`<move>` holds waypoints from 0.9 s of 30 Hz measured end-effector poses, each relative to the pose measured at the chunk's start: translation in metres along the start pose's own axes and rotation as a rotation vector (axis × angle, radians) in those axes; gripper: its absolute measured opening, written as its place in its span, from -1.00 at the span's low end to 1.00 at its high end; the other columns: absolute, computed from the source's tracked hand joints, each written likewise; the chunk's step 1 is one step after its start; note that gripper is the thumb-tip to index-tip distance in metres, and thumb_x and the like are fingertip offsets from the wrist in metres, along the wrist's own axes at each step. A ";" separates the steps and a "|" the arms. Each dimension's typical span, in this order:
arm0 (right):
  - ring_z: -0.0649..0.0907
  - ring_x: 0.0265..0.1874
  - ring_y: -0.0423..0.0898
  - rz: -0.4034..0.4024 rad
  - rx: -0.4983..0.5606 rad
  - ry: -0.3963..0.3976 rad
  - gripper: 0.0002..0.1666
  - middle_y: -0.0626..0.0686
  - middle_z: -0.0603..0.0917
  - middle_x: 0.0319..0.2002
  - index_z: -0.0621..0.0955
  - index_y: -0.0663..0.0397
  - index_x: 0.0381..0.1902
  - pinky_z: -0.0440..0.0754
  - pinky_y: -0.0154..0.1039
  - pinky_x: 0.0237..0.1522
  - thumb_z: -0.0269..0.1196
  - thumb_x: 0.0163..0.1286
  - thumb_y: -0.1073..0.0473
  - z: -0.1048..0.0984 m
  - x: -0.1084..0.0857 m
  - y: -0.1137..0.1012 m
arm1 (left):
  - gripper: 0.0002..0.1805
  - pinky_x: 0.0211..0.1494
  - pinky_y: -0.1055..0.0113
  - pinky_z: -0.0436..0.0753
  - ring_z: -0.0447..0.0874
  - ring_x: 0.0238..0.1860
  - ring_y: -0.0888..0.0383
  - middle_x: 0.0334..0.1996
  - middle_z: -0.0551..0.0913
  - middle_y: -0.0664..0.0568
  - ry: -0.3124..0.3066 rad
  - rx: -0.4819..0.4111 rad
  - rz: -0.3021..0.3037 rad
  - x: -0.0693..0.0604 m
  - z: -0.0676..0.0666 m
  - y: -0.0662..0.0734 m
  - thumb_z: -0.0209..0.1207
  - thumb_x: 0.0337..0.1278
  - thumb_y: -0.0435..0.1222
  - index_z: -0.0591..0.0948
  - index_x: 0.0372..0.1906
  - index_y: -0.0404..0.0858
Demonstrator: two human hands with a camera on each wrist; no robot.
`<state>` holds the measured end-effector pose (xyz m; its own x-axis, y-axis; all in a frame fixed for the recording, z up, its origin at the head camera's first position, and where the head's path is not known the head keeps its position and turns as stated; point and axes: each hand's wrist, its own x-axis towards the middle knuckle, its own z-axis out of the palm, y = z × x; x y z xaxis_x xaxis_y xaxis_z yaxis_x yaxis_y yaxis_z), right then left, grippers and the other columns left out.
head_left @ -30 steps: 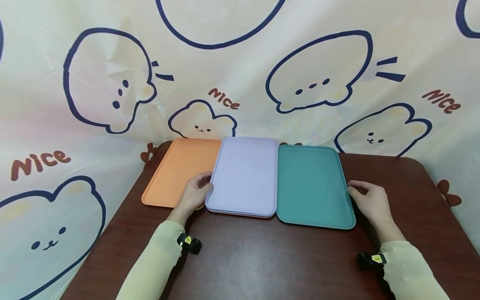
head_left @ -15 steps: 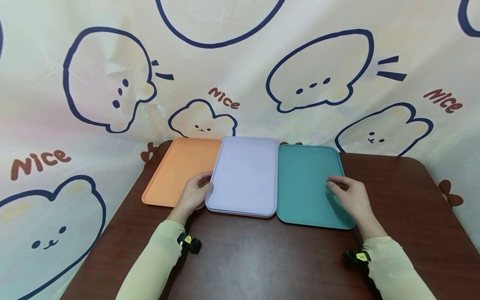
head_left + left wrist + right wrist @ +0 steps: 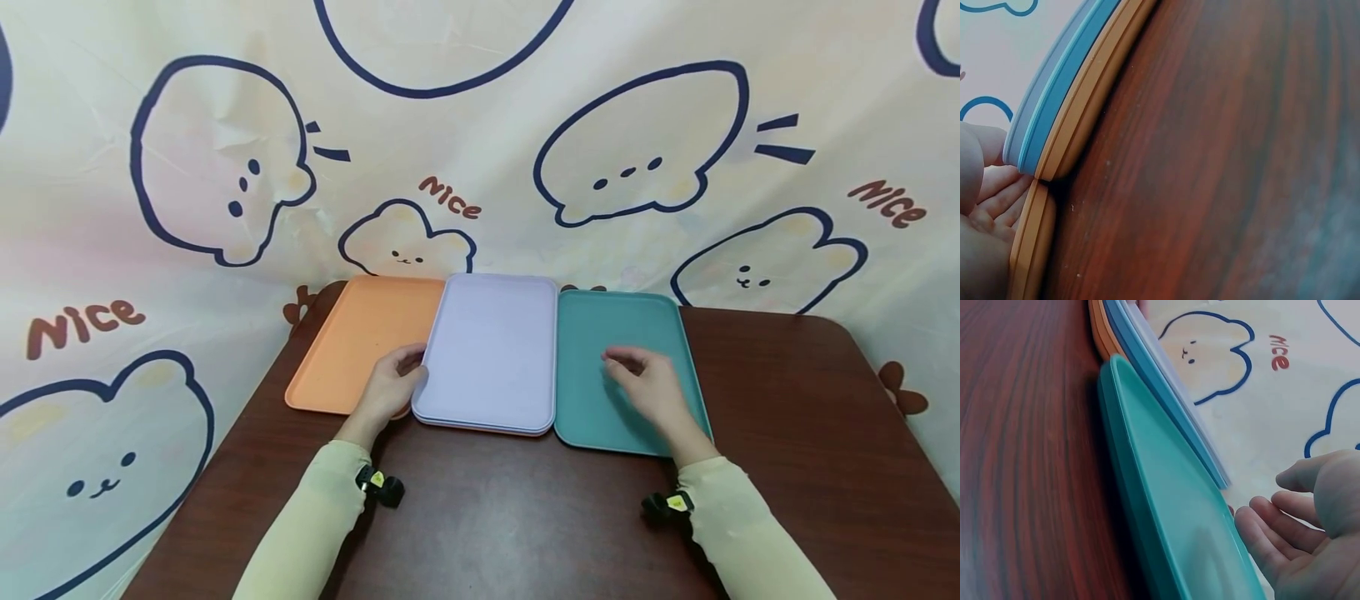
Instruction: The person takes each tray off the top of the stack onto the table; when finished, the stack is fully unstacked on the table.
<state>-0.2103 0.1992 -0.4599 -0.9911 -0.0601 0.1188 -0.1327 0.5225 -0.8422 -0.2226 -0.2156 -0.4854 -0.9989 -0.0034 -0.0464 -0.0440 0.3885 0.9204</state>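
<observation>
Lavender tray (image 3: 491, 354) stacked on a blue tray (image 3: 1066, 94) and a bottom orange tray (image 3: 1094, 87), mid-table (image 3: 517, 508). The stack is flanked by a second orange tray (image 3: 367, 333) at left, a green tray (image 3: 585, 375) at right. Stack's left edge is touched by the left hand (image 3: 388, 385) — fingers relaxed. Right hand (image 3: 651, 385) is held over the green tray, loosely curled, nothing grasped.

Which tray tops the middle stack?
The lavender tray: the blue tray and stacked orange tray lie beneath it, while the teal tray and leftmost orange tray sit either side.
</observation>
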 end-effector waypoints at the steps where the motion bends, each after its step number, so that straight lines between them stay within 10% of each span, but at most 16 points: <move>1: 0.74 0.17 0.26 0.000 0.010 -0.002 -0.59 0.32 0.79 0.18 0.67 0.35 0.31 0.60 -0.59 -0.08 0.24 0.64 0.23 0.003 0.001 -0.001 | -0.46 0.63 -0.14 0.46 0.49 0.53 -0.25 0.46 0.55 -0.35 -0.001 0.001 -0.001 0.000 0.000 0.000 0.14 0.50 -0.39 0.50 0.50 -0.41; 27: 0.77 -0.21 0.05 0.043 0.045 -0.007 -0.59 0.33 0.80 -0.03 0.70 0.40 0.23 0.66 -0.39 -0.24 0.31 0.54 0.25 0.073 0.022 -0.017 | -0.45 0.63 -0.15 0.46 0.48 0.54 -0.26 0.47 0.54 -0.35 0.000 -0.020 0.013 -0.001 0.000 -0.002 0.16 0.49 -0.41 0.50 0.50 -0.41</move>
<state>-0.2304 0.1275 -0.4816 -0.9959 -0.0447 0.0788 -0.0906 0.4864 -0.8690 -0.2219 -0.2161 -0.4870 -0.9994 0.0011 -0.0342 -0.0314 0.3701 0.9285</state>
